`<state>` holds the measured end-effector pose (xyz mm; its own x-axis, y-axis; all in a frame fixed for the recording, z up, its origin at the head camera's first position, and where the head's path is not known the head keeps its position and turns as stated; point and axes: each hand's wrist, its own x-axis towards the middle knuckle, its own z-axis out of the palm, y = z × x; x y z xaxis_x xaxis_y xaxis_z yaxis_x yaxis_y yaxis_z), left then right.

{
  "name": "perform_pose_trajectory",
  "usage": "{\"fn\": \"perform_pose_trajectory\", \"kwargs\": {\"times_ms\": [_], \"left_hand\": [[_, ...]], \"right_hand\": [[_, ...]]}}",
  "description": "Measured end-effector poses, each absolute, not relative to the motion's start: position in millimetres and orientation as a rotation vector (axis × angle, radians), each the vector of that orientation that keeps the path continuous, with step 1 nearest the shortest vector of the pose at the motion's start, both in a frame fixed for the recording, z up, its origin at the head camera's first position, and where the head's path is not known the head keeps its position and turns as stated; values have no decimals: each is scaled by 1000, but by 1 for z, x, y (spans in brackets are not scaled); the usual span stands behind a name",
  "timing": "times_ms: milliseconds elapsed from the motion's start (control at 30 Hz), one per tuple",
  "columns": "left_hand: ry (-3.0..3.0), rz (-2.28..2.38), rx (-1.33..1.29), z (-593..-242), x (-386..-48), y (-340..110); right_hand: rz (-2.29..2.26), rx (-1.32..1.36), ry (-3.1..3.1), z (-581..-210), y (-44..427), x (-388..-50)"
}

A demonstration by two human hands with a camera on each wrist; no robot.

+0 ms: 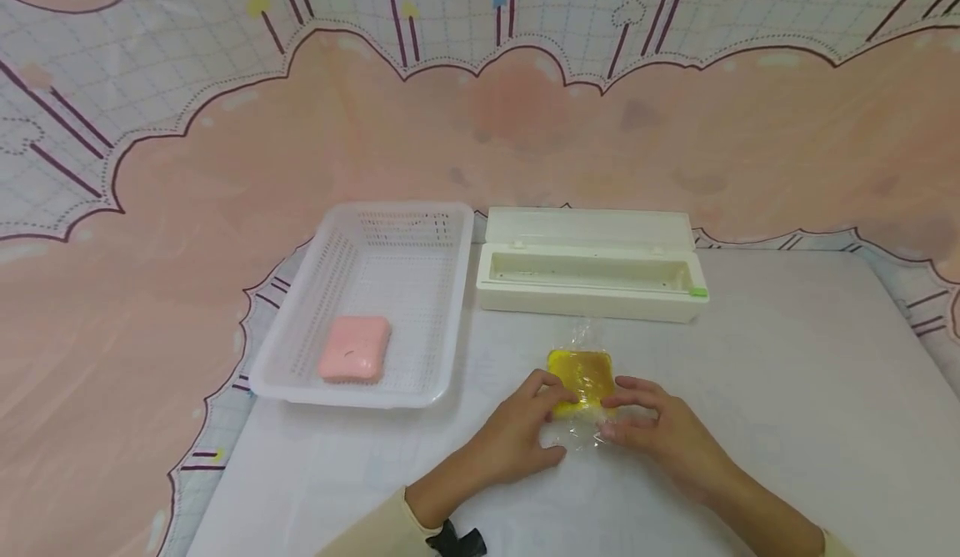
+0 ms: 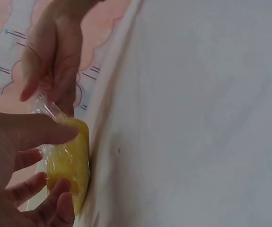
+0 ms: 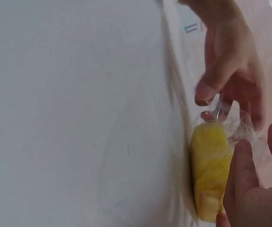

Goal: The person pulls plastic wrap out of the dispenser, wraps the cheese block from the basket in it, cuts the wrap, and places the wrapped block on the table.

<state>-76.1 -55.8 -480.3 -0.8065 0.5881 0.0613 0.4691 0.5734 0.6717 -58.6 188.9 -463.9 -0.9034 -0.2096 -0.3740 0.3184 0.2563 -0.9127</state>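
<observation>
A yellow block (image 1: 581, 380), like a bar of soap, lies on the white table wrapped in clear plastic film (image 1: 581, 436). Loose film sticks out past its far and near ends. My left hand (image 1: 517, 432) touches the block's left side with its fingertips, the thumb spread apart. On the other side, the fingertips of my right hand (image 1: 667, 432) rest at the block's edge and the film, with a gap between thumb and fingers. Both wrist views show the wrapped yellow block (image 2: 72, 163) between the hands, creased film (image 3: 242, 125) along it.
A white perforated basket (image 1: 461, 307) stands at the left with a pink soap-like bar (image 1: 355, 348) inside. Behind the yellow block is a long cream box (image 1: 585, 307), lid up, with a green tab (image 1: 698, 293) on its right end. A patterned cloth (image 1: 525, 140) hangs behind.
</observation>
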Motion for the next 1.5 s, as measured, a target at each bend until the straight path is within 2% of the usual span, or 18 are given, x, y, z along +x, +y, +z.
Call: {"fn": "perform_pose_trajectory", "kwargs": {"times_ms": [200, 400, 500, 800, 1000, 1133, 1233, 1367, 1500], "left_hand": [[2794, 833, 1031, -480, -84, -48], [2793, 888, 1011, -479, -89, -48], [2771, 950, 993, -479, -93, -47], [2709, 1139, 789, -481, -104, -41], [2814, 1118, 819, -477, -104, -41], [2877, 1045, 835, -475, -102, -44], [2915, 890, 909, -475, -100, -46], [3006, 395, 1148, -471, -93, -51], [3044, -4, 1341, -467, -84, -54]], "right_hand": [[-1744, 11, 2081, -464, 191, -60], [-1386, -526, 2755, -469, 187, -62], [-1277, -686, 2892, -469, 184, -67], [-1177, -639, 2876, -474, 180, -88], [-1206, -636, 2908, -477, 178, -94], [-1108, -730, 2966, -477, 180, -96], [-876, -910, 3057, -477, 184, -96], [-477, -1172, 3110, -477, 192, -92], [-204, -1274, 3104, -476, 197, -88]]}}
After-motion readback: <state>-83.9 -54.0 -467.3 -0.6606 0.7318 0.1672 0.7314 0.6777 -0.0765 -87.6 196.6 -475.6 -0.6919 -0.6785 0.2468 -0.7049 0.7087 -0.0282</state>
